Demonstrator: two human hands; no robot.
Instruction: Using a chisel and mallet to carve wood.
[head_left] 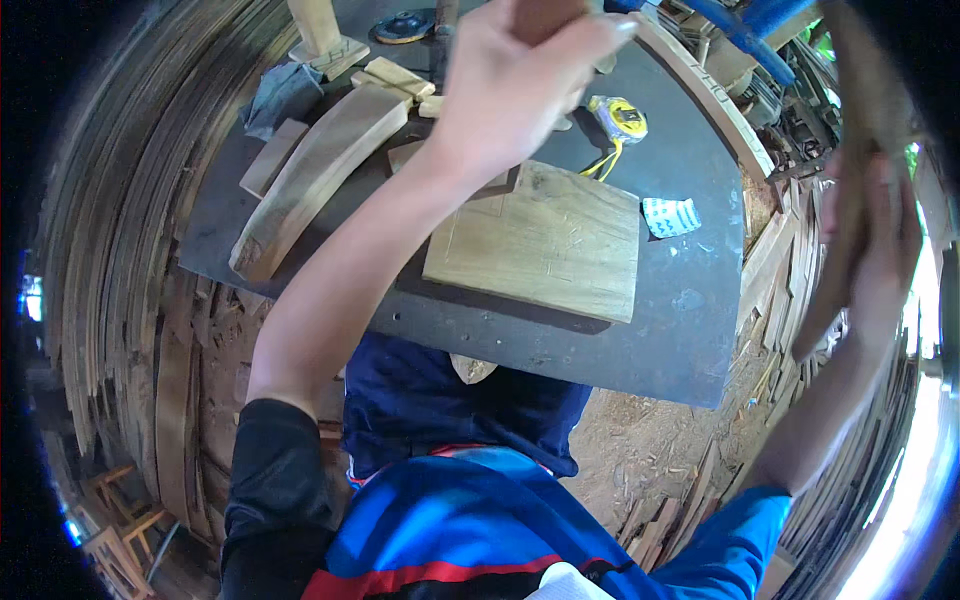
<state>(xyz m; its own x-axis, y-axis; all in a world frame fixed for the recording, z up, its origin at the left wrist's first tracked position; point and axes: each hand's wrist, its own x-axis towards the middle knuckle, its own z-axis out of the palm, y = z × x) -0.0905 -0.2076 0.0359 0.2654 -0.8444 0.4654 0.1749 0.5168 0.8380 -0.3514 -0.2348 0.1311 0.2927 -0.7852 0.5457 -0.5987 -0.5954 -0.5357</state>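
Your left hand (520,85) reaches to the far side of the desk (690,330), its fingers curled shut around a brownish wooden piece (545,15) at the top edge; most of that piece is hidden, so I cannot tell what it is. Your forearm crosses above the flat square board (540,240) lying in the middle of the desk. If you drag the arm back low, it could likely catch that board and push it toward the near edge.

Far left on the desk lie a long curved wooden slat (315,175), a small flat offcut (270,158), a grey cloth (282,95) and some short blocks (395,78). They crowd the far left corner, and a careless sweep there could knock them to the floor.

Just right of your left hand sits a yellow tape measure (622,118), its strap trailing onto the square board; it could snag. A small white-and-blue packet (670,216) lies to its right.

Your right hand (880,240) is raised well off the desk, fingers wrapped round a long curved wooden strip (850,190). Held out there among the stacked timber (790,260) on the right, its free end could strike the pile.
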